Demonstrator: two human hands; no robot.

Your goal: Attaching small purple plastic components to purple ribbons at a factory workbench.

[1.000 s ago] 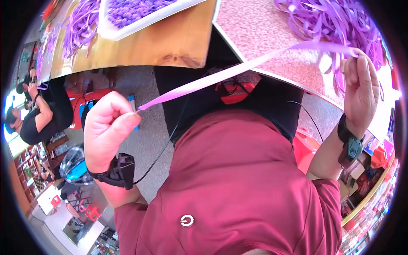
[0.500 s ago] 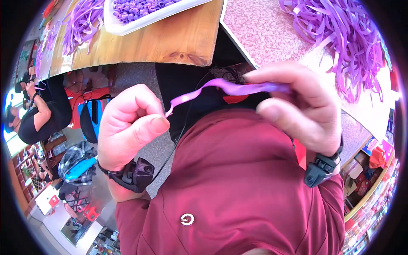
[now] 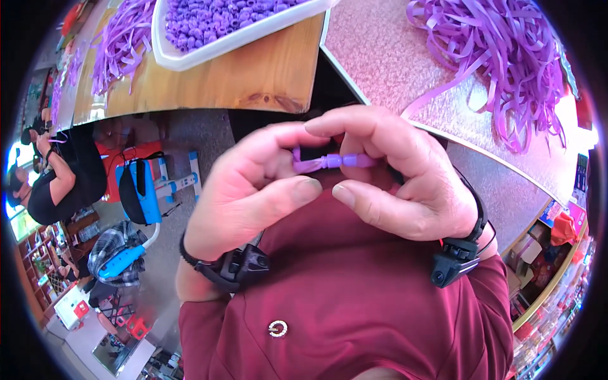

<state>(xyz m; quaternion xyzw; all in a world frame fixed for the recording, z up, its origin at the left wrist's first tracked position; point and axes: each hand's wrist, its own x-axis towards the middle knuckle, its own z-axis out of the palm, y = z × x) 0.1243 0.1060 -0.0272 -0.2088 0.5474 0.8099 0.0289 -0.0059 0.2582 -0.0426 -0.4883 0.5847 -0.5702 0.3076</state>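
Both hands are close together in front of my maroon shirt. Between them stretches a short run of purple ribbon (image 3: 308, 166) that meets a small purple plastic connector (image 3: 339, 161). My left hand (image 3: 253, 183) is closed, its curled fingers on the ribbon and its thumb lying below. My right hand (image 3: 405, 177) is curled around the connector's right end, fingers bent above and thumb underneath. The fingers partly hide both grips, along with the rest of the ribbon.
A white tray (image 3: 244, 33) of similar purple connectors stands on the wooden table (image 3: 272, 79), with purple ribbons (image 3: 120, 44) at its left. More ribbons (image 3: 500, 63) are heaped on the pinkish table (image 3: 373, 44). A seated person (image 3: 60, 164) works at far left, near a blue chair (image 3: 140, 190).
My hands have come together, the left moving right and the right moving left. The ribbon, stretched between them before, is now mostly gathered, and the purple connector shows plainly.
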